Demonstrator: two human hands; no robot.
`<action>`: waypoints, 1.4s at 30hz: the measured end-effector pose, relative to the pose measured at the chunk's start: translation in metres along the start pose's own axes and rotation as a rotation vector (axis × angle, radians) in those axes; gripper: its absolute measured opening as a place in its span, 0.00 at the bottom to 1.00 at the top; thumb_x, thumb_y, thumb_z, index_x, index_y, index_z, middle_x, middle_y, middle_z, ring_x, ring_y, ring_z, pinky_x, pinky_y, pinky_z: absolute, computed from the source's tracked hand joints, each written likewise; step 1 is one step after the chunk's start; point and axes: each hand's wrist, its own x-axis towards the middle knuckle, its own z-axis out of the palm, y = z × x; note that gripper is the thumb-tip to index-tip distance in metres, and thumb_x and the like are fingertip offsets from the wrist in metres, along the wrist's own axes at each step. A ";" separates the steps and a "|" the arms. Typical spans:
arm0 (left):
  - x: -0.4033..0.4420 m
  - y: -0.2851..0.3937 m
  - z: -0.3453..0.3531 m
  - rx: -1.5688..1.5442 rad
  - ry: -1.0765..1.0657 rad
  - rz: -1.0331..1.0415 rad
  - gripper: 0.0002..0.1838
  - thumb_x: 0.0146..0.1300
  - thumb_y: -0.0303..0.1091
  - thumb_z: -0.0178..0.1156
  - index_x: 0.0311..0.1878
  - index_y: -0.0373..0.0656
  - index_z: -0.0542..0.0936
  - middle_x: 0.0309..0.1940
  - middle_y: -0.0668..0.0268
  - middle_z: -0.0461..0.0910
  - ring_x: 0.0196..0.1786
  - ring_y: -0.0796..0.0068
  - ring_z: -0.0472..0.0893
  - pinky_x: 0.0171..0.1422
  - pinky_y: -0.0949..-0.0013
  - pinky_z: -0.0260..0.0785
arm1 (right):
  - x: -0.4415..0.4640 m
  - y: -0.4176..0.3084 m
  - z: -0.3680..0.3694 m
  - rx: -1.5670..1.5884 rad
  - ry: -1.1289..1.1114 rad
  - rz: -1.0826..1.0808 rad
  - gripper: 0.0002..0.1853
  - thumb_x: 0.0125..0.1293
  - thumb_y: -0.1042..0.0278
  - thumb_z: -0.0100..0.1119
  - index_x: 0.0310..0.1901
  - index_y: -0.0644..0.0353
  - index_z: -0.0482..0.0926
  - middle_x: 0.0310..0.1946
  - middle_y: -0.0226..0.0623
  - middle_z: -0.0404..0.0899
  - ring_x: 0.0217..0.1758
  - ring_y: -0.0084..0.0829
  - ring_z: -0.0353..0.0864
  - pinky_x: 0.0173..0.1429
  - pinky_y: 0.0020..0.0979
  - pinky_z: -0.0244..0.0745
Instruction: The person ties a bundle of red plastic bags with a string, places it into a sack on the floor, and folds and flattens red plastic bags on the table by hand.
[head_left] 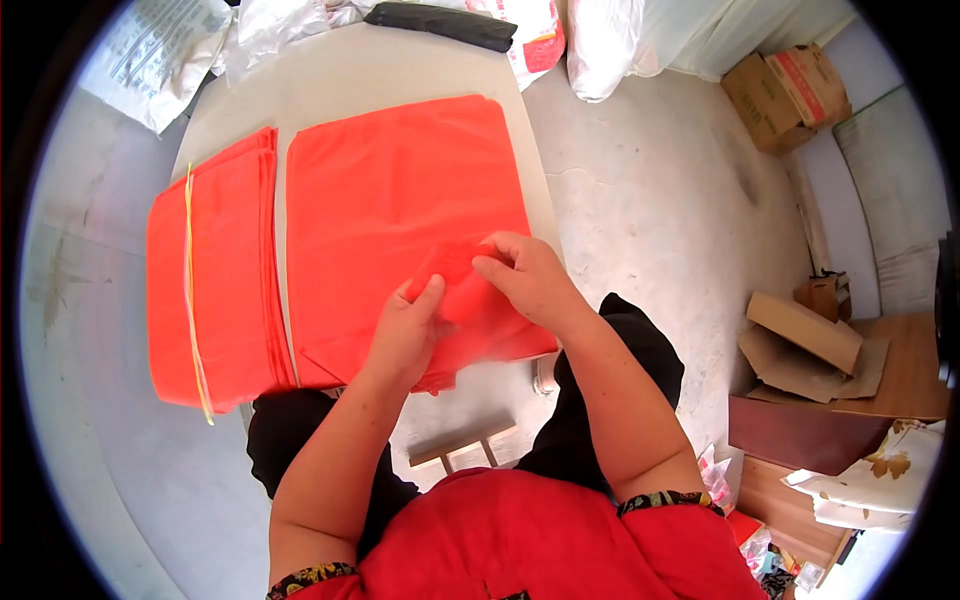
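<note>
the left hand (408, 315) and the right hand (522, 278) both pinch a thin red piece (447, 266), over the near right part of the wide red stack (400, 180). left of this stack, a narrower red pile (235, 260) with a yellow tie (192, 290) lies on the desk (335, 72).

Red stack (400, 180): near edge partly hidden by left forearm (345, 440). Film (465, 297) over it blurred, outline unclear. Beyond it, white sack (605, 45) cut off at top.

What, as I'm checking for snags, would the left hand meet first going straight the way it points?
Probably the wide red sheet beyond the red material the left hand pinches, though depth is unclear.
</note>
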 end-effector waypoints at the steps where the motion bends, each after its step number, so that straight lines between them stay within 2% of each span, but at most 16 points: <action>1: 0.000 0.000 0.000 0.004 0.007 0.010 0.15 0.84 0.42 0.55 0.61 0.43 0.80 0.55 0.65 0.87 0.55 0.72 0.87 0.58 0.61 0.82 | -0.001 0.000 0.000 0.003 0.014 -0.009 0.15 0.72 0.62 0.67 0.48 0.67 0.81 0.35 0.38 0.84 0.39 0.29 0.80 0.48 0.34 0.77; 3: 0.000 0.000 0.002 0.010 0.022 0.031 0.15 0.84 0.42 0.55 0.61 0.42 0.80 0.55 0.64 0.87 0.55 0.71 0.87 0.58 0.61 0.82 | -0.004 0.000 0.001 0.006 0.040 -0.024 0.15 0.73 0.62 0.67 0.50 0.66 0.82 0.38 0.40 0.86 0.42 0.31 0.83 0.51 0.34 0.78; 6: -0.004 0.003 0.009 -0.032 0.059 0.043 0.14 0.82 0.38 0.57 0.60 0.39 0.81 0.55 0.62 0.86 0.56 0.68 0.85 0.59 0.58 0.81 | -0.007 0.000 0.001 -0.008 0.114 -0.048 0.08 0.73 0.67 0.66 0.43 0.64 0.81 0.38 0.27 0.81 0.40 0.20 0.76 0.47 0.27 0.74; 9: -0.004 0.003 0.009 -0.042 0.065 0.043 0.15 0.82 0.38 0.57 0.60 0.38 0.81 0.55 0.61 0.86 0.56 0.68 0.86 0.60 0.58 0.82 | -0.011 -0.005 -0.007 -0.073 0.103 -0.032 0.07 0.72 0.68 0.67 0.43 0.63 0.82 0.37 0.26 0.81 0.39 0.20 0.75 0.46 0.27 0.73; 12: -0.002 0.002 0.007 -0.037 0.063 0.040 0.15 0.82 0.38 0.57 0.61 0.37 0.81 0.55 0.60 0.85 0.56 0.67 0.86 0.61 0.57 0.82 | -0.011 0.000 -0.009 -0.095 0.165 -0.123 0.07 0.73 0.67 0.68 0.42 0.62 0.82 0.35 0.24 0.79 0.38 0.17 0.72 0.44 0.25 0.71; 15: -0.003 0.003 0.008 -0.048 0.070 0.050 0.16 0.82 0.38 0.56 0.61 0.36 0.80 0.55 0.59 0.85 0.56 0.66 0.86 0.62 0.56 0.82 | -0.016 -0.010 -0.013 -0.026 0.113 -0.035 0.07 0.74 0.66 0.67 0.41 0.61 0.82 0.32 0.22 0.77 0.36 0.15 0.69 0.43 0.23 0.69; 21: -0.005 0.006 0.009 -0.045 0.091 0.041 0.16 0.82 0.38 0.56 0.60 0.35 0.80 0.55 0.58 0.85 0.55 0.65 0.86 0.62 0.56 0.82 | -0.020 -0.018 -0.016 0.017 0.015 0.002 0.10 0.77 0.63 0.63 0.39 0.61 0.82 0.32 0.20 0.77 0.35 0.14 0.69 0.41 0.23 0.67; 23: -0.004 0.005 0.008 -0.045 0.081 0.046 0.16 0.82 0.38 0.56 0.60 0.35 0.80 0.55 0.58 0.85 0.55 0.65 0.87 0.62 0.57 0.82 | -0.019 -0.008 -0.031 0.095 -0.173 0.053 0.11 0.78 0.63 0.62 0.39 0.61 0.82 0.32 0.21 0.77 0.34 0.15 0.69 0.40 0.23 0.67; 26: -0.003 0.004 0.007 -0.040 0.068 0.051 0.16 0.82 0.39 0.57 0.60 0.35 0.80 0.55 0.58 0.85 0.55 0.66 0.86 0.62 0.58 0.82 | -0.024 -0.020 -0.041 0.191 -0.237 0.153 0.11 0.77 0.63 0.63 0.38 0.61 0.81 0.31 0.24 0.78 0.33 0.16 0.70 0.39 0.23 0.68; 28: -0.004 0.004 0.007 -0.027 0.067 0.048 0.16 0.82 0.39 0.57 0.59 0.36 0.80 0.54 0.59 0.86 0.55 0.67 0.86 0.63 0.58 0.81 | -0.023 -0.025 -0.035 0.141 -0.099 0.118 0.10 0.76 0.64 0.65 0.37 0.61 0.81 0.30 0.25 0.78 0.32 0.17 0.70 0.39 0.23 0.68; 30: -0.005 0.004 0.008 -0.004 0.069 0.036 0.15 0.82 0.39 0.58 0.59 0.36 0.80 0.54 0.60 0.86 0.55 0.68 0.86 0.63 0.59 0.81 | -0.016 -0.022 -0.011 -0.017 0.150 -0.026 0.10 0.74 0.65 0.67 0.36 0.61 0.80 0.29 0.26 0.77 0.32 0.18 0.70 0.38 0.23 0.69; 33: -0.006 0.003 0.009 0.021 0.049 0.028 0.15 0.81 0.39 0.58 0.58 0.36 0.81 0.52 0.61 0.86 0.53 0.69 0.86 0.60 0.61 0.82 | -0.010 -0.014 -0.003 -0.278 0.178 -0.098 0.18 0.70 0.54 0.68 0.38 0.64 0.82 0.31 0.35 0.83 0.37 0.33 0.81 0.44 0.37 0.76; 36: -0.008 0.005 0.011 0.038 0.017 0.016 0.15 0.81 0.39 0.59 0.57 0.37 0.80 0.50 0.61 0.86 0.50 0.69 0.87 0.54 0.62 0.83 | -0.008 -0.016 -0.003 -0.300 0.070 0.005 0.15 0.70 0.58 0.67 0.40 0.65 0.82 0.32 0.41 0.84 0.37 0.38 0.81 0.44 0.38 0.76; 39: -0.008 0.005 0.011 0.012 0.007 0.030 0.15 0.81 0.40 0.59 0.57 0.37 0.80 0.49 0.61 0.87 0.47 0.69 0.88 0.50 0.63 0.83 | -0.007 -0.015 0.000 -0.155 0.075 -0.008 0.09 0.73 0.67 0.66 0.41 0.64 0.82 0.32 0.27 0.79 0.35 0.19 0.73 0.41 0.28 0.71; 42: -0.008 0.006 0.008 0.011 0.008 0.040 0.15 0.81 0.40 0.59 0.57 0.37 0.80 0.48 0.61 0.87 0.48 0.68 0.88 0.49 0.63 0.83 | -0.006 -0.015 -0.003 -0.208 0.073 -0.041 0.08 0.74 0.68 0.64 0.43 0.65 0.83 0.32 0.26 0.80 0.36 0.19 0.73 0.42 0.28 0.71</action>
